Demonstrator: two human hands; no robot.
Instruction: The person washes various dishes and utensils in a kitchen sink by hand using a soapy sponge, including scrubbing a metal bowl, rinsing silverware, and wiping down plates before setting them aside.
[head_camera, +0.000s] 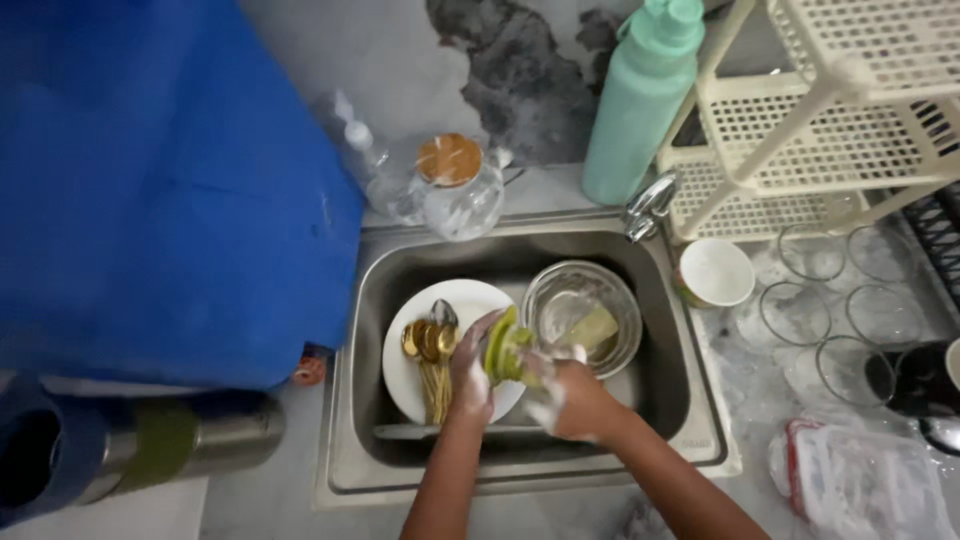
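Soapy fingers (478, 340) of the left hand (470, 375) curl around a green scrubber (505, 350), while the right hand (570, 395) grips a clear glass (545, 375) against it, both over the steel sink (690, 400). Beneath them lie a white plate (405, 375), a glass bowl (580, 310), then gold spoons (428, 345).

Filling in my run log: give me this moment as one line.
left hand: on green sponge | right hand: holding soapy glass | place: over sink | below: plate, gold spoons
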